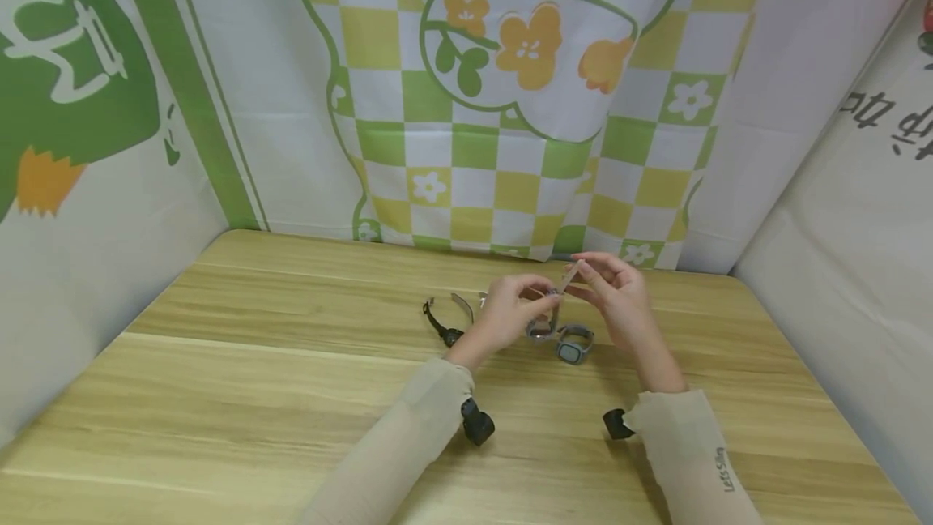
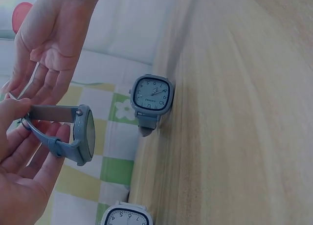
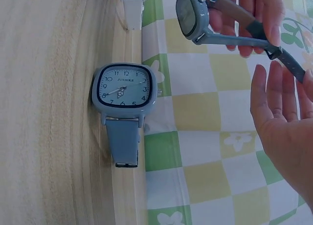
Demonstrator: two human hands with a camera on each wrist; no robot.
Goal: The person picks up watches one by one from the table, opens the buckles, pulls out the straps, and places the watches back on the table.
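Left hand (image 1: pixel 510 310) and right hand (image 1: pixel 619 298) pinching one grey-blue watch (image 2: pixel 84 135) by its strap

Left: my thumb and fingers pinch the strap at the buckle (image 3: pixel 274 52). Through the strap loop, the left wrist view shows more of my fingers behind the watch.

Right: my thumb and forefinger pinch the free strap end, which slants up out of the buckle in the head view. Other fingers of this hand reach out beside the strap, somewhat apart; palm partly visible in both wrist views.

Watch position: held up off the wooden table (image 1: pixel 219 395), between my two hands, case hanging below the buckle. Its dial is turned too far aside to read.

Nearby, on the table: a second grey-blue watch (image 3: pixel 124 90), just beside the held one and nearer me. Squarish case, pale dial lettered JUSHIKE, strap forming a loop.

A white watch (image 2: pixel 126 217) appears only in part in the wrist views; in the head view my left hand mostly covers it. Left of that hand lies a black watch (image 1: pixel 453 337), strap ends apart.

Surroundings: pale sleeves (image 1: pixel 408 436) on both forearms, a black device (image 1: pixel 477 423) at each wrist. Checked, flower-printed cloth (image 1: pixel 510 185) hangs behind the table's far edge.
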